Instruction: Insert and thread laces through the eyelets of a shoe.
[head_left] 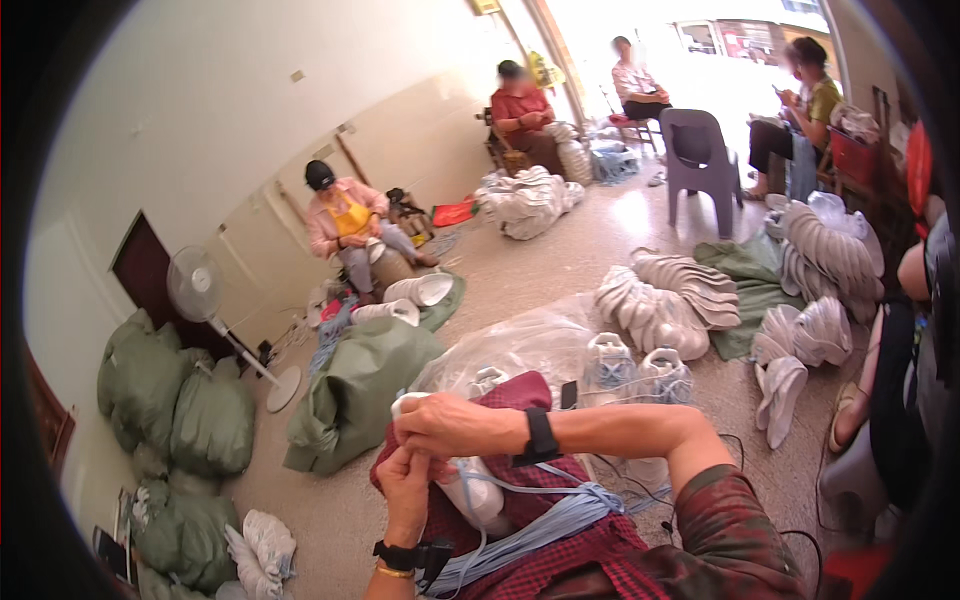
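One white shoe (pixel 478 498) lies on our red cloth (pixel 612 543), near our left hand (pixel 405 492), with blue laces (pixel 572 512) beside it. Our right hand (pixel 440 425) meets the left, fingers bent; they perhaps pinch something, but we cannot tell what. Ahead stand more shoes (pixel 612 368), then white stacks (pixel 650 318); a green sack (pixel 365 400) lies to our left.

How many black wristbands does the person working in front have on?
2 show: one black wristband on the right wrist, and a second one on the left, beside a gold-coloured bracelet. More could be hidden beyond the lower edge.
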